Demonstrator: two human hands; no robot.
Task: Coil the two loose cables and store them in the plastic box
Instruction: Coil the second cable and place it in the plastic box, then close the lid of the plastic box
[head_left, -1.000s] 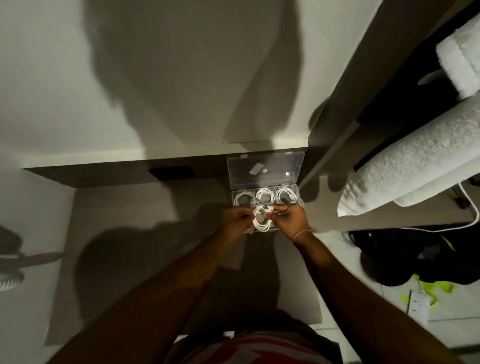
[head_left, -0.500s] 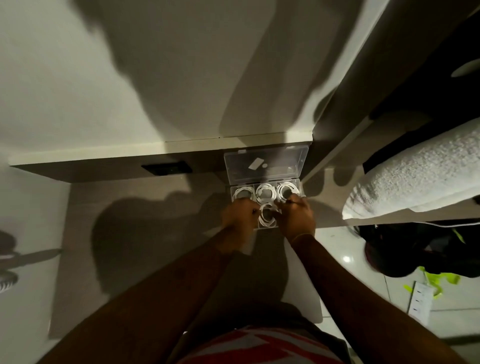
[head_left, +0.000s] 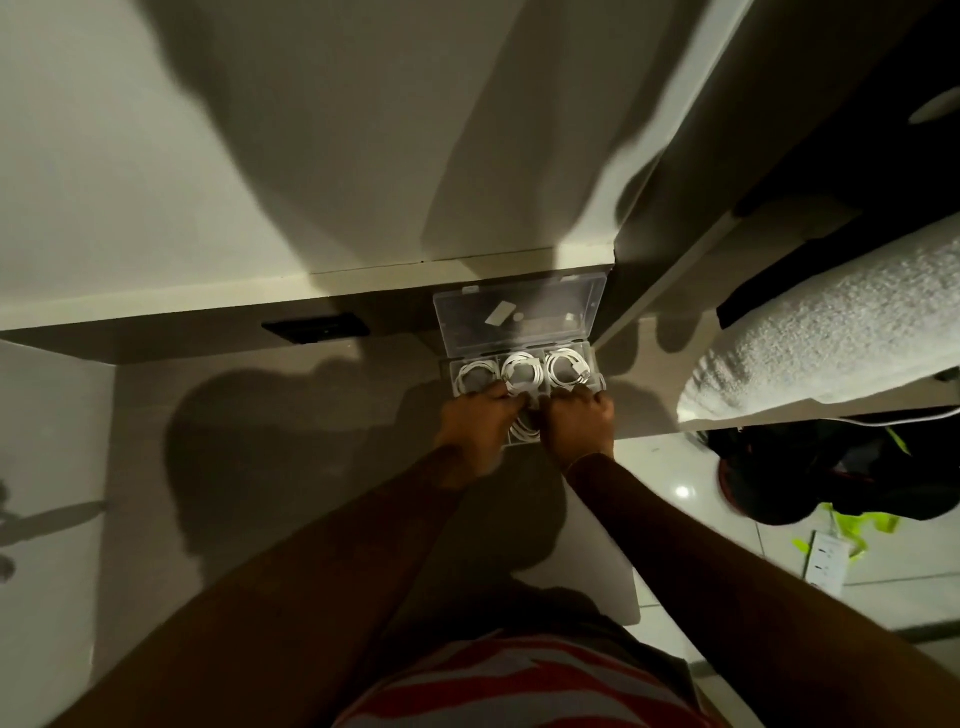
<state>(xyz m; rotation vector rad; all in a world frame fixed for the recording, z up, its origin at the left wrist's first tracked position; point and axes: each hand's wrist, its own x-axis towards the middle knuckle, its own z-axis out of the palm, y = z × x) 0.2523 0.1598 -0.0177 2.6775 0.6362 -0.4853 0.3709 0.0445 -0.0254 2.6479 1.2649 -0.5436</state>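
Three coiled cables (head_left: 521, 371) lie side by side in the box's (head_left: 597, 364) far row, lid (head_left: 550, 312) upright behind

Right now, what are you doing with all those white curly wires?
A person is putting coiled white cables into a clear plastic box on the desk. Its lid is open, propped up at the back. Three coils already sit in the far row of compartments. The left hand and right hand are both pressing another coiled cable down into a near compartment. The hands hide most of it, so I cannot tell whether it is fully in.
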